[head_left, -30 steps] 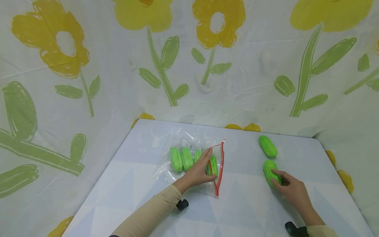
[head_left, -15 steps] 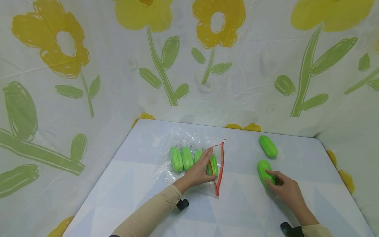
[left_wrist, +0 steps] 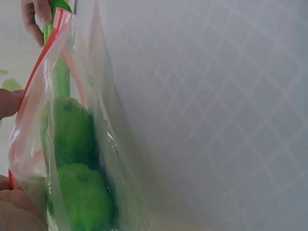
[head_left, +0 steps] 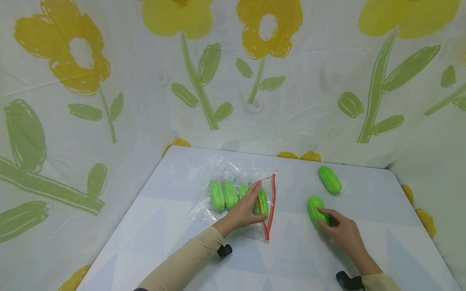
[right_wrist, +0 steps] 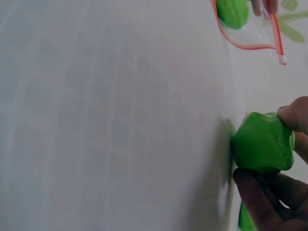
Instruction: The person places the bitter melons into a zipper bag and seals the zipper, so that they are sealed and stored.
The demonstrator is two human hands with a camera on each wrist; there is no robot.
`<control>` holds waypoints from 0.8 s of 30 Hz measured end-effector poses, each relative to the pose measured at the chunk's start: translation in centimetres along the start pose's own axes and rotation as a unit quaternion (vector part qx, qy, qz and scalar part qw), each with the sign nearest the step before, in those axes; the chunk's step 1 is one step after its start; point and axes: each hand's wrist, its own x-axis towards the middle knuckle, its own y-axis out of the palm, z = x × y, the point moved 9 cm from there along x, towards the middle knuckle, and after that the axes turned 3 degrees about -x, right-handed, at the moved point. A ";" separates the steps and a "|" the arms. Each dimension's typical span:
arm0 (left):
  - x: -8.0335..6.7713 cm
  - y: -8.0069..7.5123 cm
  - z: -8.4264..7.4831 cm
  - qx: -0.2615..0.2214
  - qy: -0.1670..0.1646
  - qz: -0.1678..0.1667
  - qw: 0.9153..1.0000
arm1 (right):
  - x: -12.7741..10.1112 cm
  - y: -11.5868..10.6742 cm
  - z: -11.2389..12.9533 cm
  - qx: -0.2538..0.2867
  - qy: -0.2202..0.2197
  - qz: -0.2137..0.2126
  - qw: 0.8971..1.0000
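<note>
The right hand [head_left: 344, 232] is grasping a green squash [head_left: 313, 207], with the thumb on one side and fingers on the other, reaching in from about four o'clock. Whether that squash touches the worktop [head_left: 284, 258] or hangs just above it, I cannot tell (its shadow falls close by).

At nine o'clock from the held squash, well apart from it, a clear bag [head_left: 202, 209] lies flat, its mouth facing three o'clock. The left hand [head_left: 242, 212] is spread over that mouth, thumb and fingers well apart and fairly straight, touching the red edge [head_left: 272, 210] rather than clenched. The mouth gapes there. Inside the bag, four squashes [head_left: 217, 196] sit side by side in a row; the left hand partly covers the two nearest the mouth.

Another loose squash [head_left: 330, 180] rests on the worktop at one o'clock from the held one, near but not touching it.

Both arms wear beige sleeves [head_left: 182, 262]. A black gadget [head_left: 224, 251] shows beside the left wrist, and a similar black fitting [head_left: 348, 281] beside the right. Pale blue triangles mark the white worktop, and towards twelve o'clock hangs a white sheet [head_left: 313, 89] printed with yellow flowers [head_left: 251, 28] and green leaves.
</note>
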 end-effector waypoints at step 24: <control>0.0 -0.1 -0.2 -0.012 -0.002 0.002 1.000 | 0.3 2.2 2.3 0.020 -0.019 0.005 1.000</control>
